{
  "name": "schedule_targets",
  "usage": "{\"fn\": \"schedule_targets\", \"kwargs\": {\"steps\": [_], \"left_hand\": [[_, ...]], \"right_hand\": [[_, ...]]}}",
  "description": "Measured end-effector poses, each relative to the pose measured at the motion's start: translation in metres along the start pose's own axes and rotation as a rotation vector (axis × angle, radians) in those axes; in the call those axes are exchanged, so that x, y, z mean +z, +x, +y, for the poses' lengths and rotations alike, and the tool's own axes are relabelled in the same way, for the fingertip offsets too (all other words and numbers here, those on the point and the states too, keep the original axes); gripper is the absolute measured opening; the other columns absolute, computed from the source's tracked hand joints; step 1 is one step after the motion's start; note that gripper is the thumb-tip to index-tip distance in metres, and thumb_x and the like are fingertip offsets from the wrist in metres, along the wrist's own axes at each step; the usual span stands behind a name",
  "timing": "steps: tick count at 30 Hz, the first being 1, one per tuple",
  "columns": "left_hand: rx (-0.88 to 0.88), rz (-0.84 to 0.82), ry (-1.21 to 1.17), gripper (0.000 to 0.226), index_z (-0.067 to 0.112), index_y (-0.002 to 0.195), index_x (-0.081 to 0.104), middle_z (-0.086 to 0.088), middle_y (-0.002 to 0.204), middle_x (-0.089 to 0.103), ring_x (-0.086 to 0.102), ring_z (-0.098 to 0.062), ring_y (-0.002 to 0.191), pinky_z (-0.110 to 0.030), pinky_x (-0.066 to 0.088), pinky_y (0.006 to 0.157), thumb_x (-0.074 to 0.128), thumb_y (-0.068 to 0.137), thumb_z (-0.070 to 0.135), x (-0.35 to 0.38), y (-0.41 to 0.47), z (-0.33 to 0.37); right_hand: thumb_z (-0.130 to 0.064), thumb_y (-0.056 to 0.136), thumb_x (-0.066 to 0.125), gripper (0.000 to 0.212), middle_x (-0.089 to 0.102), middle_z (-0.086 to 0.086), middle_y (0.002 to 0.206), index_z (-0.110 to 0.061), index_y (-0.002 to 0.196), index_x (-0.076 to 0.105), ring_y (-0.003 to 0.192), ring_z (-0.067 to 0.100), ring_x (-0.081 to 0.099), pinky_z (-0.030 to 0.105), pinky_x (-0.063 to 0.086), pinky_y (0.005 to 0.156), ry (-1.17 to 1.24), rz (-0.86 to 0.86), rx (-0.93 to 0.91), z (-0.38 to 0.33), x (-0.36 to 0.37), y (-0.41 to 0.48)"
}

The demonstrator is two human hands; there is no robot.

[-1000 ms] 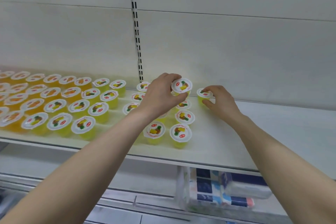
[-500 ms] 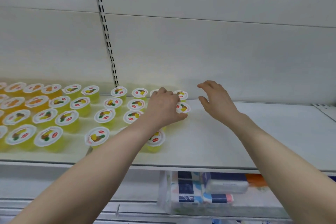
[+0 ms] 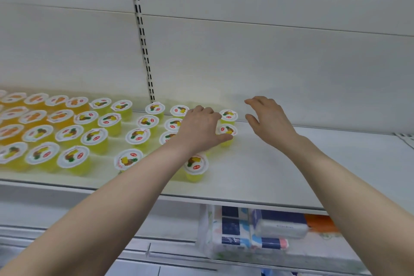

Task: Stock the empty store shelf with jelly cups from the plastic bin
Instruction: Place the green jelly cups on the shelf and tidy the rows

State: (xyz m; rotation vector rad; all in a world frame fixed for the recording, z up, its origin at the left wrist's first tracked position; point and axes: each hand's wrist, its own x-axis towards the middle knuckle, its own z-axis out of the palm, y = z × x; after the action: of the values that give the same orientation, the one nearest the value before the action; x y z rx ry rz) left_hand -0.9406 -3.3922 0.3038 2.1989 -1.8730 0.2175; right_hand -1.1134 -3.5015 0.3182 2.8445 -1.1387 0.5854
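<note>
Since earlier: right hand (image 3: 267, 116) released a yellow foil-lidded plastic jelly cup (image 3: 228, 116), grip apart | left hand (image 3: 199, 130) covers neighbouring cups (image 3: 226, 131), grip not discernible | white store shelf (image 3: 313, 163): left stocked, right bare.

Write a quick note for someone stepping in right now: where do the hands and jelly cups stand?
Left hand: lies over the yellow plastic jelly cups, thumb against one; grip unclear.
Right hand: open, holding nothing.
Done: cups fill the left part of the white shelf.
To do: its right part has none; the plastic bin is out of view.
</note>
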Motion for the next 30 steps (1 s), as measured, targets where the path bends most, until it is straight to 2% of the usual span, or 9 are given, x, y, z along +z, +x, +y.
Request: {"fn": "schedule_targets", "kwargs": {"steps": [7,14,20,30], "left_hand": [[-0.069,0.165,-0.057,0.049,0.020,0.129,0.057,-0.002,0.123,0.060,0.048,-0.026,0.115,-0.035,0.036,0.096,0.054,0.091,0.051,-0.034,-0.026,-0.036],[-0.150,0.240,-0.017,0.047,0.019,0.130,0.057,-0.003,0.126,0.059,0.047,-0.028,0.117,-0.039,0.040,0.096,0.055,0.092,0.046,-0.071,-0.089,-0.087],[-0.212,0.300,0.065,0.045,0.020,0.128,0.058,-0.004,0.123,0.060,0.049,-0.028,0.115,-0.039,0.038,0.096,0.057,0.090,0.045,-0.104,-0.168,-0.149],[-0.370,0.336,0.176,0.045,0.017,0.128,0.060,-0.008,0.121,0.061,0.051,-0.031,0.114,-0.040,0.038,0.098,0.059,0.091,0.042,-0.168,-0.343,-0.279]], "right_hand": [[-0.028,0.098,0.050,0.042,0.050,0.007,0.137,-0.013,0.138,0.049,0.120,0.031,0.047,0.041,0.035,0.099,-0.025,0.016,-0.113,-0.032,-0.009,0.003],[-0.029,0.099,0.048,0.043,0.052,0.009,0.136,-0.012,0.139,0.049,0.124,0.032,0.046,0.041,0.035,0.100,-0.040,0.035,-0.255,-0.104,-0.017,0.003],[-0.029,0.098,0.051,0.044,0.052,0.009,0.137,-0.012,0.138,0.050,0.124,0.032,0.046,0.041,0.034,0.099,-0.014,0.059,-0.381,-0.207,-0.017,0.000],[-0.033,0.096,0.055,0.046,0.056,0.013,0.132,-0.010,0.135,0.054,0.123,0.035,0.049,0.046,0.041,0.099,0.061,0.084,-0.637,-0.429,0.003,-0.030]]}}
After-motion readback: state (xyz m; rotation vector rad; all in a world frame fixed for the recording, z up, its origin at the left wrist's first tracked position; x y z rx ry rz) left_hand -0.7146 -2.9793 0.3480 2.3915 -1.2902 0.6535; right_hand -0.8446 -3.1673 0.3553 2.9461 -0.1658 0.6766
